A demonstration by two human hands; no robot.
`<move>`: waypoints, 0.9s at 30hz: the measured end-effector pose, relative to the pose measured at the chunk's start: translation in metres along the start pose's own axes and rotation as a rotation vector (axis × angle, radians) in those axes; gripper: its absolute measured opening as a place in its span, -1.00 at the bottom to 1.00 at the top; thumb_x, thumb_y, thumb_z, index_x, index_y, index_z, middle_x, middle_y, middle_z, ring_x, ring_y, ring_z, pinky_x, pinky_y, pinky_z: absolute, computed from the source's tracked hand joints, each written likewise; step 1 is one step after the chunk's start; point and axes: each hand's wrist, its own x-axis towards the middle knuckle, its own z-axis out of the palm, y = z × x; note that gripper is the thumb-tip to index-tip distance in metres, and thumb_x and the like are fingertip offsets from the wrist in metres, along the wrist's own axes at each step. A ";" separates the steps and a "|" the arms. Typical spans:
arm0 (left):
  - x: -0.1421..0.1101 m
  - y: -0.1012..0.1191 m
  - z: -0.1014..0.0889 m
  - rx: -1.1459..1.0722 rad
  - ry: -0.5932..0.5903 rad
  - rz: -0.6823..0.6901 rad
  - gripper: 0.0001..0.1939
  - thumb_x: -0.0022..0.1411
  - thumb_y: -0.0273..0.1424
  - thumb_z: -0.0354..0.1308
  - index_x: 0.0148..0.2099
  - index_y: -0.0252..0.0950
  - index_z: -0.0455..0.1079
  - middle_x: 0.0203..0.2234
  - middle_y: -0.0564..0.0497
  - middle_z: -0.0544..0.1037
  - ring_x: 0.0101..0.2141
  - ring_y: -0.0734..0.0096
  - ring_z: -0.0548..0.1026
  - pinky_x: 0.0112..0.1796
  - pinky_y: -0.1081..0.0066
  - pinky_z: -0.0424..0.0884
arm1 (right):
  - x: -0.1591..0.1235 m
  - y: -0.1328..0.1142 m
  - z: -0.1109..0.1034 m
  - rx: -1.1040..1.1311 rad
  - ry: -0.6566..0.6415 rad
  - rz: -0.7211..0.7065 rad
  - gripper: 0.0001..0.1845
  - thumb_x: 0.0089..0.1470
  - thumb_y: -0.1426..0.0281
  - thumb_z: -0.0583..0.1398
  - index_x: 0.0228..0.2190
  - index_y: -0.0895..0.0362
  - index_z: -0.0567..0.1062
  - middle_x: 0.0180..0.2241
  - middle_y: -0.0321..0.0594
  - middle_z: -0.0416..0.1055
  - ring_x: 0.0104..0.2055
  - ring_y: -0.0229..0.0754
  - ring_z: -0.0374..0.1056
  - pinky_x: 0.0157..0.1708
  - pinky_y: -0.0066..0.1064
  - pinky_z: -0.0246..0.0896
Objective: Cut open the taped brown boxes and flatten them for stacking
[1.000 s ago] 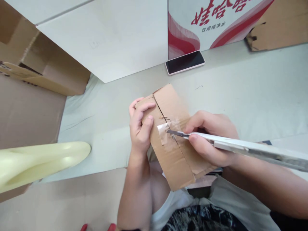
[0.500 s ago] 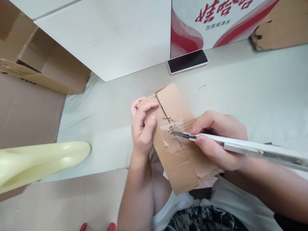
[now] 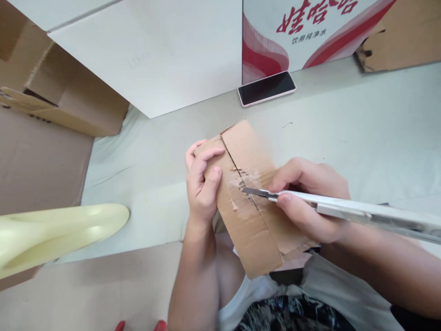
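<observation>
A small brown cardboard box (image 3: 259, 250) is held tilted above my lap, its two flaps meeting along a seam. Clear tape, torn in places, lies across the middle of that seam. My left hand (image 3: 205, 179) grips the box's left edge, with fingers over the top and the thumb on the face. Between the thumb and fingers of my right hand (image 3: 310, 197) is a white utility knife (image 3: 361, 212). Its dark blade is extended, and the tip is at the torn tape near the seam. The far side of the box is hidden.
A phone (image 3: 267, 89) lies on the pale table cover, against a white and red printed carton (image 3: 263, 53). Larger cardboard boxes (image 3: 93, 92) stand at the left, beside a white box (image 3: 186, 50). A pale yellow curved object (image 3: 69, 230) juts in from the left.
The whole view has shifted slightly, moving things a little to the left. Both hands keep their holds, and the blade tip stays at about the same spot on the tape.
</observation>
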 end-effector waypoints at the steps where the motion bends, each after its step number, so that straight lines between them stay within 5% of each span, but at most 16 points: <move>1: 0.000 0.000 0.000 -0.001 -0.007 -0.003 -0.67 0.37 0.01 0.18 -0.01 -0.02 0.57 0.00 -0.08 0.54 0.26 -0.05 0.36 0.31 -0.10 0.31 | 0.000 0.000 0.000 0.001 0.008 -0.006 -0.88 0.07 0.49 0.19 -0.44 0.06 0.36 -0.69 -0.48 0.22 -0.70 -0.42 0.05 -0.72 -0.52 -0.16; 27: -0.001 0.003 -0.002 0.043 -0.014 -0.005 -0.65 0.39 0.02 0.14 0.00 -0.04 0.56 0.05 -0.07 0.53 0.27 -0.05 0.37 0.36 -0.16 0.25 | -0.014 0.009 -0.001 0.152 0.020 0.050 -0.88 0.25 0.39 0.21 -0.37 0.01 0.42 -0.63 -0.39 0.28 -0.63 -0.28 0.20 -0.65 -0.39 0.00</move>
